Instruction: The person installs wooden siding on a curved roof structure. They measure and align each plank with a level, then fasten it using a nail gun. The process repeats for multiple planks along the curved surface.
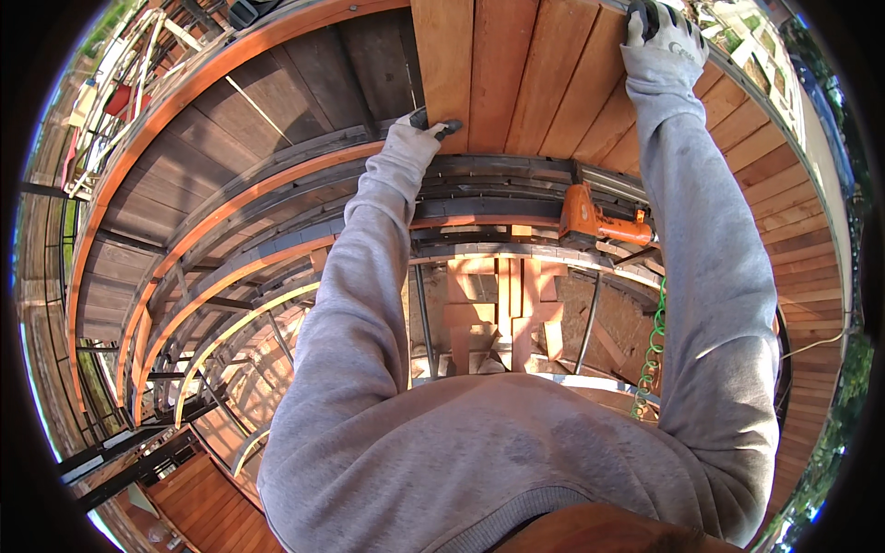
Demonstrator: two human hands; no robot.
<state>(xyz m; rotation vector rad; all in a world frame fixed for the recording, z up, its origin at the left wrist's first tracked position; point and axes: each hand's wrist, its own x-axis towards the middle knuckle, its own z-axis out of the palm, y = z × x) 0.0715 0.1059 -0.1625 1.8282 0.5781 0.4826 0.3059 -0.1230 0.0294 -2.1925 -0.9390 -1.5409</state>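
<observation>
Gloved hands at a pale board on a curved wooden frame

Writing first: a small dark printed mark sits on the back of the right glove, toward one o'clock. The left hand, near twelve o'clock, has its dark-tipped thumb and fingers at the near corner of the pale board, which runs toward the twelve o'clock edge. The right hand lies with fingers bent over the outer end of the neighbouring row of reddish boards, which sweeps from twelve round to four. Foreshortening hides whether either hand grips or merely presses.

An orange power tool rests on the curved framing toward two o'clock, just beside the right sleeve, which covers some of the boards. A green coiled hose hangs between three and four o'clock. Grey-brown panels fill ten to eleven, with a thin pale strip lying across them. Short planks show below the framing near the centre; the wearer's torso blocks six o'clock.
</observation>
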